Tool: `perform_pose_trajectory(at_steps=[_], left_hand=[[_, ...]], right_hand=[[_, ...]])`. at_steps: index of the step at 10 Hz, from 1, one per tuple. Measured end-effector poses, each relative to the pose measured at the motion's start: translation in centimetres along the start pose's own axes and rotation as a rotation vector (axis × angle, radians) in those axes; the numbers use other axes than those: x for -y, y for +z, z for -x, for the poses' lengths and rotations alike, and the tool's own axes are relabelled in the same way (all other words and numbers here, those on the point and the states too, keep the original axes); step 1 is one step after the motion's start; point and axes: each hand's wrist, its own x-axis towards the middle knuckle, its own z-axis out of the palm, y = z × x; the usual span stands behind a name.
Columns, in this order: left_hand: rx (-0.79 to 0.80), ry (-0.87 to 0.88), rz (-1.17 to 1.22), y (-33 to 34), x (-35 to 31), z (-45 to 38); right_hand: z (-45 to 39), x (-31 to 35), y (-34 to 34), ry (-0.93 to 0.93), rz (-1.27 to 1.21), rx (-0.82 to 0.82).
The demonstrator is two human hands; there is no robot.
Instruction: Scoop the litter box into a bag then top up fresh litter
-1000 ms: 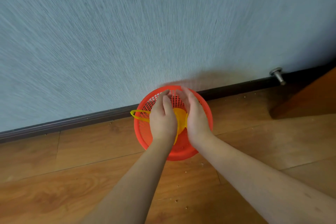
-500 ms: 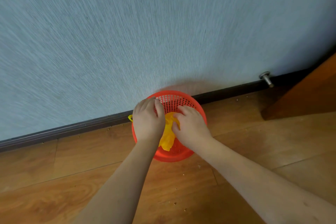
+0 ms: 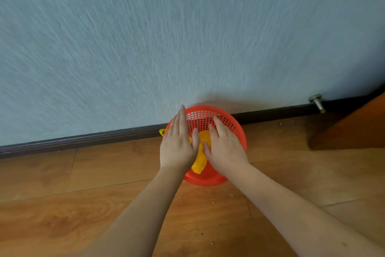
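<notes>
A round red plastic basket (image 3: 210, 120) with gridded mesh walls sat on the glossy wood-plank floor (image 3: 62, 204) against the textured pale wall (image 3: 166, 37). Inside lay a crumpled yellow plastic bag (image 3: 200, 163). The left hand (image 3: 179, 146) at 9 o'clock and the right hand (image 3: 225, 148) at 3 o'clock lay flat and released over it, fingers extended

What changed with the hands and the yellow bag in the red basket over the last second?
Both hands went from curled fingers half a second ago to flat and open: left hand, right hand, resting on the crumpled yellow plastic bag. The red mesh plastic basket stayed against the wall.
</notes>
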Motion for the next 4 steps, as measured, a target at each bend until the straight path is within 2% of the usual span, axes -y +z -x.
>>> perform_pose_trajectory(at_steps=[1, 2, 4], left_hand=[[0.064, -0.013, -0.169, 0.1, -0.1, 0.4], [0.07, -0.017, -0.254, -0.4, -0.7, 0.2], [0.235, -0.118, -0.292, -4.0, -2.2, 0.1]], right_hand=[[0.3, -0.4, 0.3, -0.043, 0.094, -0.012], [0.6, -0.5, 0.5, -0.001, 0.148, -0.043], [2.2, 0.0, -0.2, 0.069, 0.144, -0.015]])
